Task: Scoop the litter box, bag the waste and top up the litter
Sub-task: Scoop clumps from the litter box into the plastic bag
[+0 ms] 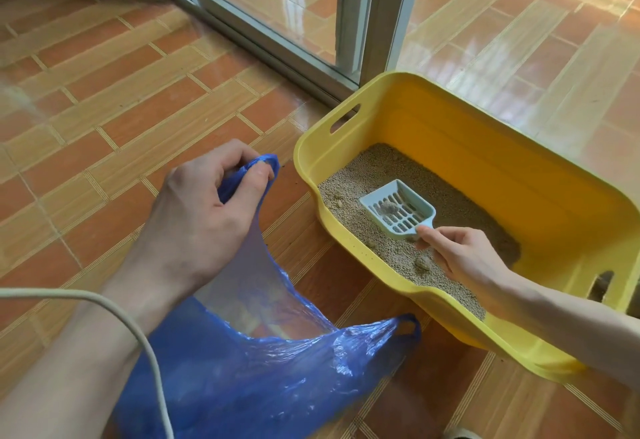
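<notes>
A: The left hand (204, 203) is gripping one handle of the blue plastic bag (263, 369), fingers curled round it, lifting that side so the mouth is gaping just below the knuckles. Good so far?

B: Mostly. The other bag handle (407, 326) is lying slack on the tiled floor (104, 120), so I'd judge the opening is sagging on the side nearest the litter box (519, 345). Pulling the held handle higher and toward the box should help.

A: And the right hand (464, 258)?

B: Its fingers are pinching the handle of the pale blue slotted scoop (398, 208), which is sitting out beyond the fingertips over the litter (374, 175). A grey clump (388, 208) is resting on the slots. Keeping the scoop level while shaking loose grains through, then carrying it low across the rim to the bag, seems wisest.

A: Anything unclear?

B: The scoop's handle is buried under the thumb and fingers. Another clump (422, 262) is lying just beside the knuckles. What's already in the bag is hard to make out through the plastic, and the box's far right end is cut off.
</notes>
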`<state>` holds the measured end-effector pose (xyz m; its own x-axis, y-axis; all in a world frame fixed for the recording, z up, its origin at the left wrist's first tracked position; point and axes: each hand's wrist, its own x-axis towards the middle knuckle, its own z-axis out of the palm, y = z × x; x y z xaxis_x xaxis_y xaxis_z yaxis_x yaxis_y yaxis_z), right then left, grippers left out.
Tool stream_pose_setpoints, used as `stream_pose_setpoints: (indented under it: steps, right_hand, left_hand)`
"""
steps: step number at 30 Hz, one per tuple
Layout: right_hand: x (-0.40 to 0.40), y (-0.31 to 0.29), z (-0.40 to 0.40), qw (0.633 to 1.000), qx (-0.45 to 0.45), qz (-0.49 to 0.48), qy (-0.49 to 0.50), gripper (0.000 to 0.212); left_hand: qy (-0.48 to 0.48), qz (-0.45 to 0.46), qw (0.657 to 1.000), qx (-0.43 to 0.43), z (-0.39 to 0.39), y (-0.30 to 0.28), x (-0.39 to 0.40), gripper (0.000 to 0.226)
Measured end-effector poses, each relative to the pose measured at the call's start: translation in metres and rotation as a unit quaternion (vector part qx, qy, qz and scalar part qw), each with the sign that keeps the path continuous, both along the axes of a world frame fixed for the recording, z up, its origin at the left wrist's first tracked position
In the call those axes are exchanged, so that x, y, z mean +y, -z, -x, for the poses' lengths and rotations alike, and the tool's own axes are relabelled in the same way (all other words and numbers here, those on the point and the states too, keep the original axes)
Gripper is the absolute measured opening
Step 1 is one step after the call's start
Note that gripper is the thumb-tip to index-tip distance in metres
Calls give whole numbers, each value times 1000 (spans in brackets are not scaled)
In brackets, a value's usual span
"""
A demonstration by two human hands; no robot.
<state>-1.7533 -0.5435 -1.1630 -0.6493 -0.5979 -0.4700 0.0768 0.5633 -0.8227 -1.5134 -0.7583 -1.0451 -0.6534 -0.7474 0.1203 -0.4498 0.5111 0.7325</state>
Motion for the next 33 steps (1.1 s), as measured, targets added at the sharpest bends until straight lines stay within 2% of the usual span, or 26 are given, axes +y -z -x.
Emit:
stream_pose_setpoints:
  steps: [7,12,18,20,23,30,33]
  right_hand:
    - [0,-25,-6,998,24,21,-47,44]
    - [-5,-76,-15,988,49,23,-142,43]
    - [-16,-115,-56,969,-5,24,-245,45]
    - [-21,-112,-72,956,-5,22,-291,49]
    - [-29,-100,-91,935,47,1,-353,50]
    - [-55,-65,-124,920,101,-16,-378,44]
    - [-69,-51,-139,903,171,-24,-394,44]
  left_hand:
    - [1,11,1000,12,-1,5,-3,21]
    - [-12,1,1000,10,-2,6,-3,26]
    - [-30,-14,998,45,-6,2,-5,27]
    - [-31,-18,998,54,-8,0,-5,26]
    - [-25,-22,997,66,-11,-2,-4,24]
    - [16,-38,997,67,-18,-7,1,28]
    - [32,-46,997,57,-19,-9,4,28]
